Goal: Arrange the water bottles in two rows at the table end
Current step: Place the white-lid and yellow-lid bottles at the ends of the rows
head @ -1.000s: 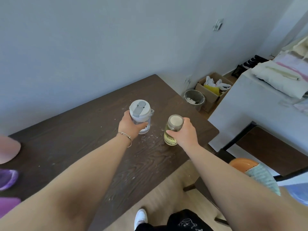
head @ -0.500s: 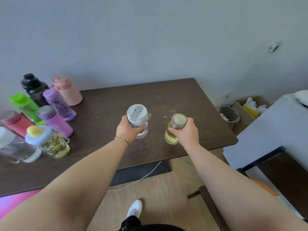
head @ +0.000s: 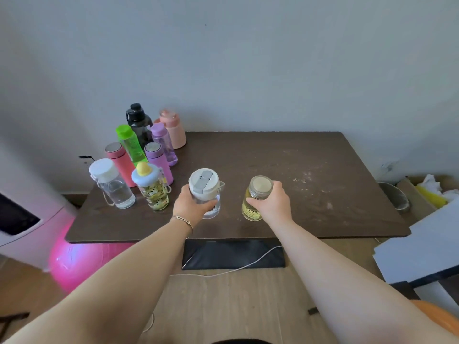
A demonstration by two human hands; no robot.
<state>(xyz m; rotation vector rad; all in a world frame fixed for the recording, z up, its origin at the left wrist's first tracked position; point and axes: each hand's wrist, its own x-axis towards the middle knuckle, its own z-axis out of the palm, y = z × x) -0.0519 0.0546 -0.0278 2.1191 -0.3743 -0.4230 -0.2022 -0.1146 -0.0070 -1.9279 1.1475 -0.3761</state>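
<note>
Head view. The left hand [head: 192, 207] is wrapped around the body of a clear bottle with a white flip lid [head: 205, 193], fingers closed on its side just below the lid. The right hand [head: 272, 203] is clamped on the neck of a small yellow-tinted jar bottle [head: 255, 199], thumb and fingers curled beneath its pale cap. Both bottles stand upright at the near middle of the dark wooden table [head: 285, 157]; whether their bases touch the top cannot be told. At the table's far left end stand eight more bottles, close together in two rough lines: black [head: 137, 122], green [head: 130, 144], red [head: 119, 162] and a clear one with a white cap [head: 111, 183] on the left; salmon pink [head: 172, 129], translucent purple [head: 162, 142], matte purple [head: 159, 162] and a duck-topped one [head: 150, 186] on the right. Judged handling: the two held bottles look rigid, smooth-walled and light, the clear one holding little water; the jar may be glass, so it should be set down gently. A grip on the upper body or neck keeps each upright and leaves the base free for placing beside the near end of the group
</note>
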